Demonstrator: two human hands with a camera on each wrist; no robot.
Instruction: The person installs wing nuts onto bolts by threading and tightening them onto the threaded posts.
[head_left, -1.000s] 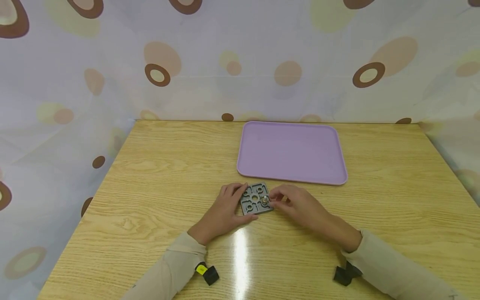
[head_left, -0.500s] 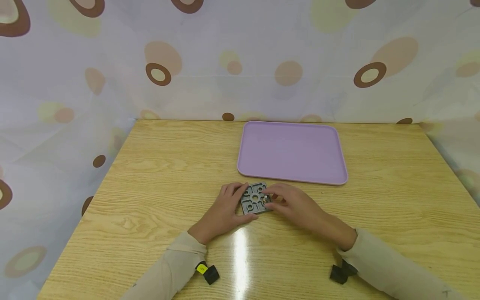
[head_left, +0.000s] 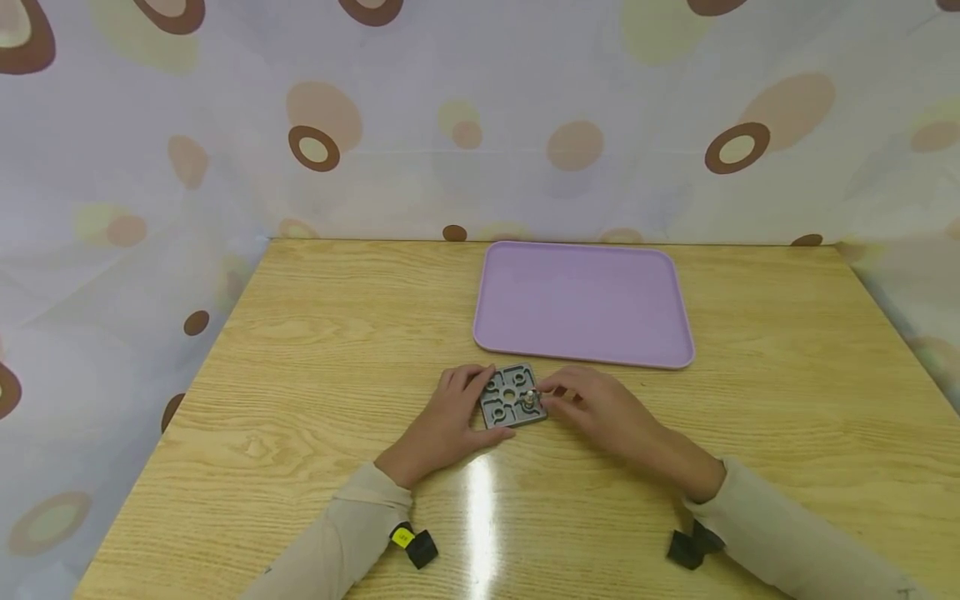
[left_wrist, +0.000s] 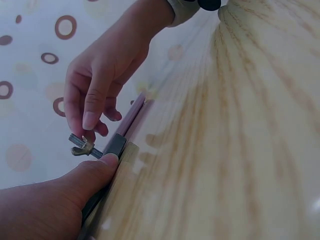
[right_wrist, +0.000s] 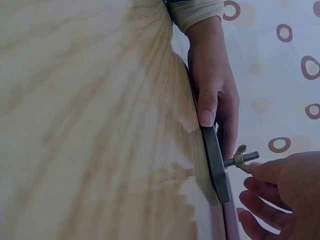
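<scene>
A square grey metal plate (head_left: 512, 412) with round holes and grooves lies on the wooden table. My left hand (head_left: 447, 425) grips its left side, thumb at the near edge and fingers at the far edge. From the plate's right part stands a threaded bolt (right_wrist: 251, 156), carrying a brass-coloured wing nut (right_wrist: 239, 159) partway along its thread. My right hand (head_left: 603, 414) pinches one wing of this nut between thumb and forefinger. In the left wrist view the nut (left_wrist: 84, 149) sits clear of the plate, with thread showing on both sides.
A lilac tray (head_left: 585, 360) lies behind the plate, towards the back of the table (head_left: 337, 333). Patterned cloth (head_left: 517, 192) hangs at the back and both sides. Each sleeve has a black device (head_left: 422, 550) at the wrist.
My right hand's fingers first reached left around the bolt and nut, then drew back right to the nut's wing. The left hand and the plate have stayed put.
</scene>
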